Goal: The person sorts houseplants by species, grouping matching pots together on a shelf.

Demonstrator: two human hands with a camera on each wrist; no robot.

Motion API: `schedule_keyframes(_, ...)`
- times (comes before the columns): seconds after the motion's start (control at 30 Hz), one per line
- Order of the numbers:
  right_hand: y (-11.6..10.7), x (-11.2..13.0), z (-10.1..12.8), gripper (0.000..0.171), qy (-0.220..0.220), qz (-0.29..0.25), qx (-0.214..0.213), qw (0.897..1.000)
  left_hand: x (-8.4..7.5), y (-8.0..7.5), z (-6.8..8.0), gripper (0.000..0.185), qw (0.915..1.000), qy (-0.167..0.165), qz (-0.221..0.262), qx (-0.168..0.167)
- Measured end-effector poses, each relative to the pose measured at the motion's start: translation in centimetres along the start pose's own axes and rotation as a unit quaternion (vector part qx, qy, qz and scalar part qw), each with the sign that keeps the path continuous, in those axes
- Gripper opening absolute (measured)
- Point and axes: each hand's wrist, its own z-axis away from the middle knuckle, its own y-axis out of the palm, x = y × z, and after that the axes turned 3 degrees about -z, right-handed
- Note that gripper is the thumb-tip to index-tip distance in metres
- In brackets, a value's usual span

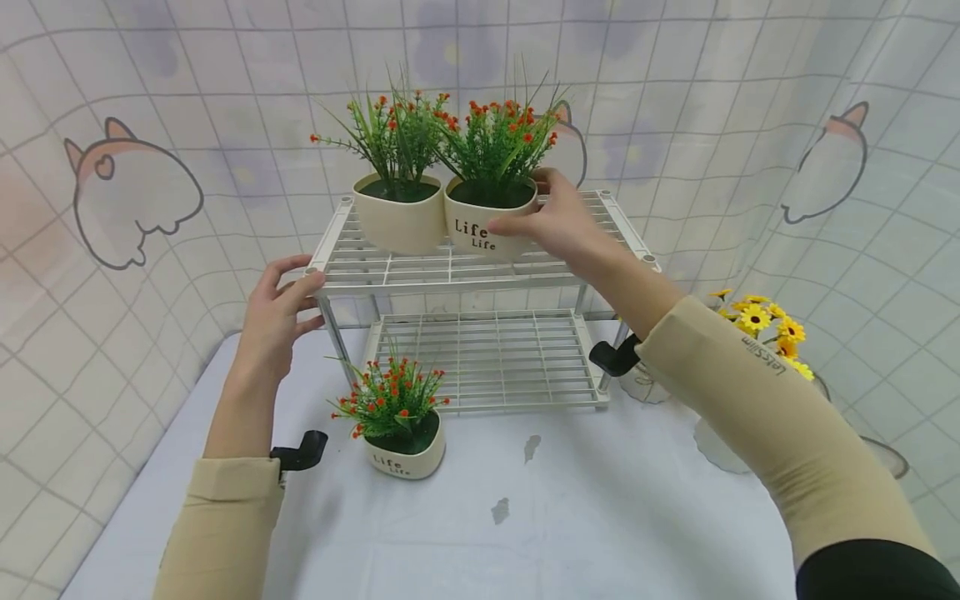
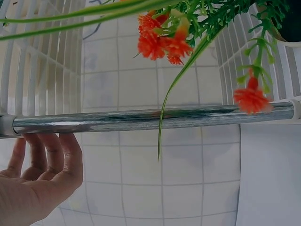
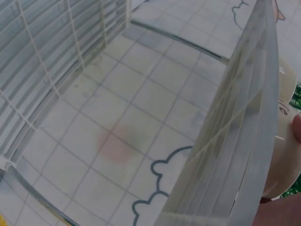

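Left hand [image 1: 273, 312]: raised at arm's length, fingers curled, thumb forward, forearm nearly upright.
Right hand [image 1: 555, 221]: extended higher and farther forward, fingers and thumb spread in a grip.
Sleeves: beige, both arms.

lower shelf [image 1: 487, 358] bare, two pots [image 1: 442, 221] crowd top shelf [image 1: 375, 271]

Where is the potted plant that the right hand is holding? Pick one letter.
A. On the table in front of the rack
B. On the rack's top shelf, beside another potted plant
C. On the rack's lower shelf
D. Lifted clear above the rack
B: the right hand grips the "Life" pot, which sits on the top shelf of the wire rack, pressed against a second potted plant.
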Motion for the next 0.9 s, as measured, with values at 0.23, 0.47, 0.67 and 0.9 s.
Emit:
schedule_keyframes(0.23, -0.2, -0.5, -0.7, 0.089, -0.007, -0.012, 0.007, 1.0, 0.0, 0.8, 0.4, 0.05, 1.0, 0.004, 0.004, -0.002)
schedule_keyframes(0.47, -0.7, -0.8, -0.7, 0.093, 0.004, -0.017, 0.01, 1.0, -0.1, 0.8, 0.5, 0.049, 1.0, 0.004, 0.002, -0.002)
schedule_keyframes(0.67, -1.1, -1.2, -0.1, 0.096, -0.003, -0.025, 0.013, 1.0, -0.1, 0.9, 0.6, 0.052, 0.9999, 0.009, -0.009, -0.004)
schedule_keyframes(0.9, -0.7, -1.9, 2.4, 0.081, -0.066, -0.028, -0.056, 0.996, -0.1, 0.7, 0.5, 0.052, 0.9999, 0.007, -0.007, -0.003)
